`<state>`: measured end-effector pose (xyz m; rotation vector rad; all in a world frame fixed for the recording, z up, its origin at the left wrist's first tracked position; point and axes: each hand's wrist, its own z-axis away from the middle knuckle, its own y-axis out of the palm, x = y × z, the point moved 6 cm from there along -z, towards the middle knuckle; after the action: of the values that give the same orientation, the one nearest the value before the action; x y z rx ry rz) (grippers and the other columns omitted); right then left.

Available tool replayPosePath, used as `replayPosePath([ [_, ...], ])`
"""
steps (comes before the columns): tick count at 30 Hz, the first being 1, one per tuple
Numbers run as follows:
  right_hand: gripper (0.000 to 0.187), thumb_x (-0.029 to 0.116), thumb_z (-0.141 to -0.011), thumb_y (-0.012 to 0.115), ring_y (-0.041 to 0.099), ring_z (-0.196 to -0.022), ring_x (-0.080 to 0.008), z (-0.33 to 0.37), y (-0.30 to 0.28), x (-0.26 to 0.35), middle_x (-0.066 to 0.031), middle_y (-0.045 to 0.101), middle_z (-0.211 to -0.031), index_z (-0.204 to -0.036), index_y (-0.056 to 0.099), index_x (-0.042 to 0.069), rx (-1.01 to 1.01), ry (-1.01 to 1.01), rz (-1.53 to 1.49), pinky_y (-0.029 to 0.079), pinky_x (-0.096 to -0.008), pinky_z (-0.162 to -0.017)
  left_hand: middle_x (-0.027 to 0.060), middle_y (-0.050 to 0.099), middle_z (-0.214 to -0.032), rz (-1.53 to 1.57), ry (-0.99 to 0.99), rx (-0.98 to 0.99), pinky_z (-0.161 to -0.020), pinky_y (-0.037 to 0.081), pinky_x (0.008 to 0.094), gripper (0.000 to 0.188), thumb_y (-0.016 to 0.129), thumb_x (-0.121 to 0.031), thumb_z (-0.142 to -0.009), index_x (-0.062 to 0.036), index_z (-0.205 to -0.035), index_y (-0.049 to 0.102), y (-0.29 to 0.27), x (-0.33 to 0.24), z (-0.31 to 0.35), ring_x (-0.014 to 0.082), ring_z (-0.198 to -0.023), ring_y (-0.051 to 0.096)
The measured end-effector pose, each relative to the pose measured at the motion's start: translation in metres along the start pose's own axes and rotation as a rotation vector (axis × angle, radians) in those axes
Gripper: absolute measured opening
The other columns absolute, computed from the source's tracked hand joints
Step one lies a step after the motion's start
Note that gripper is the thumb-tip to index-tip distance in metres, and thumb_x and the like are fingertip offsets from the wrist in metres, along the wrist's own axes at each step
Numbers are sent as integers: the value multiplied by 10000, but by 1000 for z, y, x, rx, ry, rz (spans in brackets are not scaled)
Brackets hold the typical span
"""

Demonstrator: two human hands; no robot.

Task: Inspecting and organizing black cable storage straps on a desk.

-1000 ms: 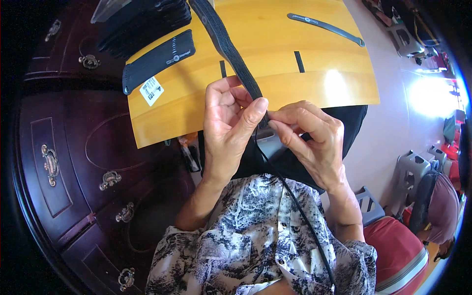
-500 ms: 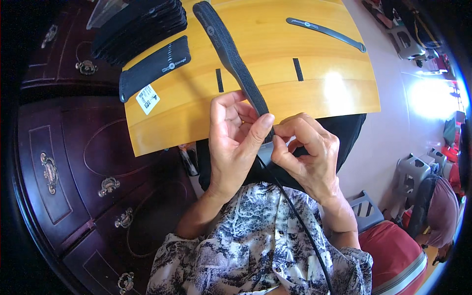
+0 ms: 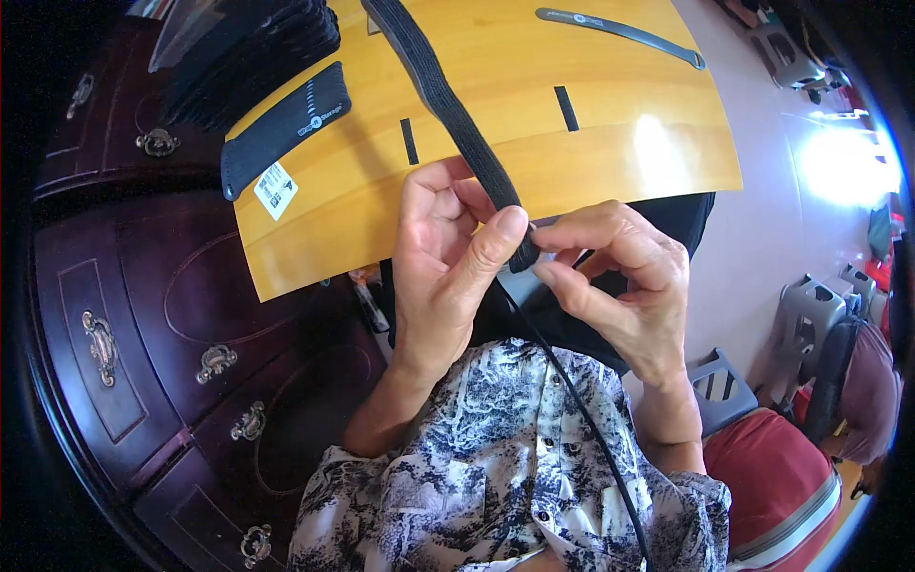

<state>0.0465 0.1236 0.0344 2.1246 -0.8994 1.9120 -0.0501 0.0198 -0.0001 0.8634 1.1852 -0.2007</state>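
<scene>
The fingers of the left hand curl behind a black woven strap while the thumb presses on its face near the lower end, so the strap is gripped between them. The short lower end pokes out just below that thumb. The thumb and forefinger of the right hand are bent toward each other at this end's right edge; whether they pinch it or only touch it I cannot tell. From the grip the strap slants up and left, over the yellow wooden tabletop, to the picture's upper edge.

Two short black strips lie on the tabletop to either side of the strap. Farther left are a wide black wrap, a white label and a stack of black wraps; at upper right lies a narrow grey strap with a slotted end. A black cord runs down the patterned shirt.
</scene>
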Motion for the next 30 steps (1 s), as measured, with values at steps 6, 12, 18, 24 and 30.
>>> replayPosePath([
  [6, 137, 13, -754, 719, 638, -718, -129, 1, 3, 1, -80, 668, -845, -884, 685, -10, 42, 17, 83, 521, -227, -577, 92, 558, -1015, -98, 75, -20, -825, 455, 240, 439, 625, -26, -884, 32, -1235, 369, -1, -5, -1, 106, -909, 532],
  [12, 98, 36, -757, 692, 633, -642, -165, -1, 10, -9, -68, 627, -802, -825, 628, 7, 41, 64, 22, 497, -263, -534, 96, 563, -995, -93, 56, -64, -795, 479, 227, 462, 651, -18, -868, 33, -1229, 368, -2, 3, 1, 106, -884, 548],
  [18, 117, 32, -737, 683, 622, -634, -216, -2, 8, -3, -91, 593, -749, -776, 573, 23, 34, 64, 121, 496, -296, -545, 102, 563, -966, -165, 94, -55, -761, 500, 229, 477, 659, -6, -858, 34, -1228, 361, 0, -1, 0, 121, -840, 583],
  [24, 128, 10, -719, 677, 594, -561, -198, -1, 7, -4, -81, 579, -700, -737, 550, 24, 10, -3, 164, 481, -285, -504, 89, 559, -943, -207, 138, -29, -756, 496, 225, 483, 662, -6, -856, 26, -1234, 363, 1, 3, 1, 117, -837, 581],
  [30, 148, -7, -672, 663, 472, -516, -51, 0, 3, -25, -5, 528, -641, -701, 521, 21, -34, 122, -105, 386, -204, -468, 87, 575, -1008, -89, 40, 13, -807, 480, 239, 460, 650, -17, -869, 22, -1244, 386, 9, 2, 3, 123, -909, 579],
])
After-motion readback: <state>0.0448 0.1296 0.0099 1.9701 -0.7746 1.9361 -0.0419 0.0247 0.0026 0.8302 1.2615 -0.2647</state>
